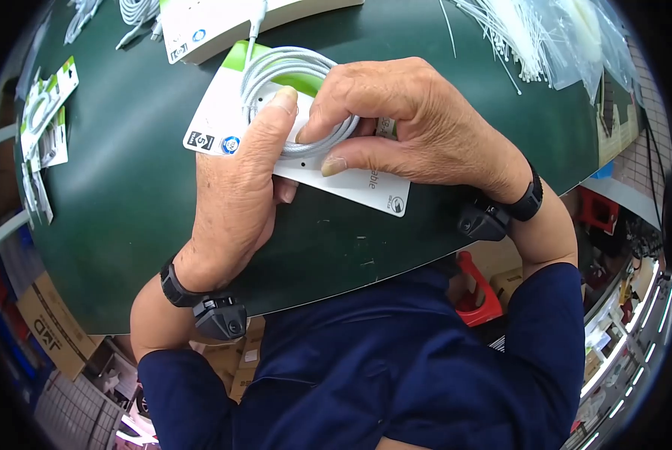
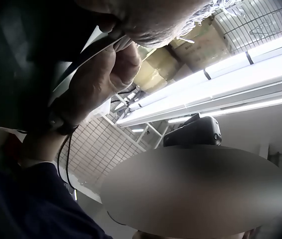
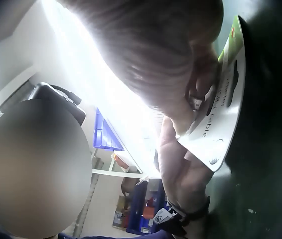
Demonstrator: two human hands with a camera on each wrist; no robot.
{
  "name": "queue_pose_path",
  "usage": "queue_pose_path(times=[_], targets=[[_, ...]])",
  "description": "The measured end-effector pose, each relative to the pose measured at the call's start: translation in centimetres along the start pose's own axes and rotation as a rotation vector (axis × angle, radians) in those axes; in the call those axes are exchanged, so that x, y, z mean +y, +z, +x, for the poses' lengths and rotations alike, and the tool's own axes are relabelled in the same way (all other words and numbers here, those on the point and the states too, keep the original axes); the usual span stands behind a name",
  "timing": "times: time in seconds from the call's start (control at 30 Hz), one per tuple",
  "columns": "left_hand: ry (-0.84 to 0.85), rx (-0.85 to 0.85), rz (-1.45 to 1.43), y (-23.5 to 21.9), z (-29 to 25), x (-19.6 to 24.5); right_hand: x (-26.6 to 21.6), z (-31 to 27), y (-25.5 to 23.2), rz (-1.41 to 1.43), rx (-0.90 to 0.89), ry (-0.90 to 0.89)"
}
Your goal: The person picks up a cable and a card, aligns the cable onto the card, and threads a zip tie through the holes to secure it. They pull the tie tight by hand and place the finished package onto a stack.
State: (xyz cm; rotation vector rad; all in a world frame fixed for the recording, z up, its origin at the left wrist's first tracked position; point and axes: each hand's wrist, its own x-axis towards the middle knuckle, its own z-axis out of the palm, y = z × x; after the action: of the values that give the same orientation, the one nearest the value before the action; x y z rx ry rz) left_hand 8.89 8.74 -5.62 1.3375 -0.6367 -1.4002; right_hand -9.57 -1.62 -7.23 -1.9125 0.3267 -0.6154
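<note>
A coiled pale grey cable (image 1: 291, 54) lies on a white and green printed packaging card (image 1: 212, 124) above the table. My left hand (image 1: 234, 180) grips the card at its lower left edge, thumb pressed on top of the coil and fingers underneath. On the right side, my right hand (image 1: 418, 112) bends its index finger and thumb around the coil over the card's printed face. A small metal connector (image 3: 197, 103) shows at the right fingers in the right wrist view. A cable end with a white plug (image 1: 255, 28) runs up from the coil past the card's top.
Beyond the card stands a white box (image 1: 190, 26) on the dark green table (image 1: 126, 247). More carded cables (image 1: 47, 112) lie at the left, and loose coiled cables (image 1: 137, 11) at the back left. White cable ties (image 1: 527, 56) and clear plastic bags (image 1: 587, 37) sit at the back right.
</note>
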Motion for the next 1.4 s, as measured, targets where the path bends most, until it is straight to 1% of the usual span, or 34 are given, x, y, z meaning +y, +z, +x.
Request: queue_pose_path(times=[0.1, 0.33, 0.43, 0.5, 0.57, 0.63, 0.7, 0.8, 0.9, 0.97, 1.03, 1.07, 1.17, 1.2, 1.3, 1.33, 1.4], targets=[[-0.019, -0.009, 0.004, 0.2, 0.1, 0.2, -0.3, -0.2, 0.0, 0.008, -0.026, 0.071], [-0.048, -0.026, 0.019, 0.0, 0.2, 0.2, -0.2, -0.2, 0.2, 0.000, -0.021, 0.050], [-0.063, -0.044, 0.079, -0.1, 0.2, 0.5, -0.4, -0.2, 0.2, 0.001, -0.025, 0.057], [-0.071, -0.056, 0.061, -0.3, 0.3, 0.4, -0.5, -0.2, 0.2, 0.015, -0.030, 0.080], [-0.085, -0.079, 0.028, -0.5, 0.4, 0.4, -0.5, -0.2, 0.3, 0.003, -0.030, 0.060], [-0.090, -0.054, 0.042, -0.2, 0.3, 0.5, -0.5, -0.2, 0.4, -0.020, -0.028, 0.022], [-0.098, -0.008, 0.069, 0.1, 0.1, 0.6, -0.6, -0.3, 0.6, -0.026, -0.021, 0.020], [-0.052, -0.015, 0.066, 0.0, -0.2, 0.2, -0.7, -0.3, 0.8, -0.040, -0.006, 0.016], [-0.013, -0.006, 0.064, 0.0, -0.5, 0.0, -0.9, -0.2, 0.8, -0.225, 0.024, -0.136], [0.001, 0.024, 0.065, 0.1, -0.8, 0.0, -1.3, -0.1, 0.6, -0.262, 0.031, -0.182], [0.023, 0.022, 0.068, 0.2, -1.2, 0.2, -1.8, 0.0, 0.4, -0.324, 0.049, -0.260], [0.036, 0.020, 0.076, 0.2, -1.4, 0.3, -1.9, 0.0, 0.4, -0.332, 0.048, -0.269], [0.088, 0.024, 0.075, 0.6, -1.8, 1.0, -2.5, 0.2, 0.2, -0.343, 0.114, -0.385], [0.108, 0.034, 0.067, 0.7, -1.8, 1.4, -2.9, 0.4, -0.2, -0.352, 0.115, -0.399], [0.173, 0.053, 0.053, 1.0, -1.8, 2.4, -4.0, 0.8, -1.5, -0.374, 0.259, -0.467], [0.197, 0.064, 0.045, 1.1, -1.5, 2.8, -4.3, 0.9, -2.0, -0.392, 0.262, -0.488], [0.257, 0.044, 0.032, 1.1, -0.9, 3.7, -4.6, 0.8, -3.2, -0.425, 0.470, -0.342]])
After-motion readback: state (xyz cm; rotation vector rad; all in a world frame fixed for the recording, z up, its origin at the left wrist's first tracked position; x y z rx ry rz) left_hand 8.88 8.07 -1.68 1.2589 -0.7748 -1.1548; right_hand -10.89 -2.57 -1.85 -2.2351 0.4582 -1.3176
